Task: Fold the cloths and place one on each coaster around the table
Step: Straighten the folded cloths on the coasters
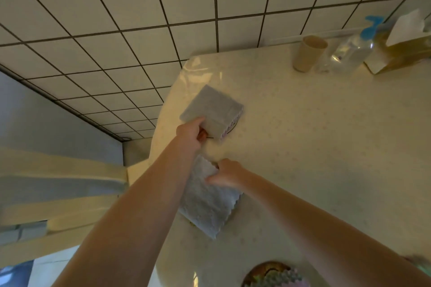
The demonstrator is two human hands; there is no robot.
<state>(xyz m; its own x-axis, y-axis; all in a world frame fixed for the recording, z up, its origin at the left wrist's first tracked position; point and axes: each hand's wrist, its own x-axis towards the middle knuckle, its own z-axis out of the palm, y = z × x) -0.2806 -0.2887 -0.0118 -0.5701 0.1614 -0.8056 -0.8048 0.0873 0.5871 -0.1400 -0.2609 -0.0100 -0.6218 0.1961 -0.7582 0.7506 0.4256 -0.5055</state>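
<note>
From the head view, the left hand (190, 133) has its grip pinched on the near corner of a folded grey cloth (211, 110). That cloth lies just past the grip, over a coaster (231, 128) on the counter (326, 147). The right hand (227, 173) pinches the edge of a second folded cloth (207, 202), nearer the person. The left hand is closer to the far coaster.

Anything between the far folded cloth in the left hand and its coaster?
Nothing visible. The left hand holds the far folded grey cloth already over the thin round coaster, whose rim peeks out beside it. The right hand grips the nearer grey cloth.
</note>
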